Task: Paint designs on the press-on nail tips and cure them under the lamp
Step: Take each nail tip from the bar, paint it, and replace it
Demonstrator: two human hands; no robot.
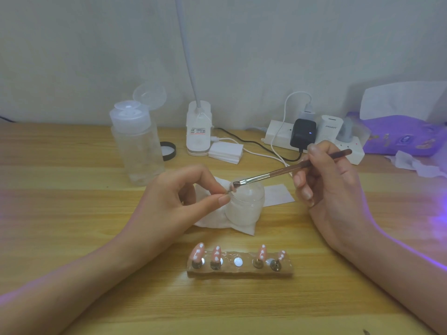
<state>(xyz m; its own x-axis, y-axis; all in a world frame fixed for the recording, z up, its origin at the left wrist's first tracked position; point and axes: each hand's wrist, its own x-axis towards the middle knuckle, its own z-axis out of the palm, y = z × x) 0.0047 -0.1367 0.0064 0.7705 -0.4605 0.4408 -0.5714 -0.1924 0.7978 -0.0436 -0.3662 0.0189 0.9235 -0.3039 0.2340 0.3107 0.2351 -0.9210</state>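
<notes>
My left hand (179, 201) pinches a small pink nail tip (231, 189) on its stand between thumb and fingertips, above a clear jar (244, 204). My right hand (324, 180) grips a thin brush (285, 170) whose bristles touch that tip. Near the table's front edge a holder strip (240, 268) carries several pink nail tips (197, 253) with white dots; its middle spot is bare.
A white tissue (217, 221) lies under the jar. Behind stand a clear pump bottle (136, 143), a black lid (168, 151), a white gooseneck lamp base (198, 128), white pads (226, 153), a power strip (314, 139) with cables, and a purple tissue pack (406, 136).
</notes>
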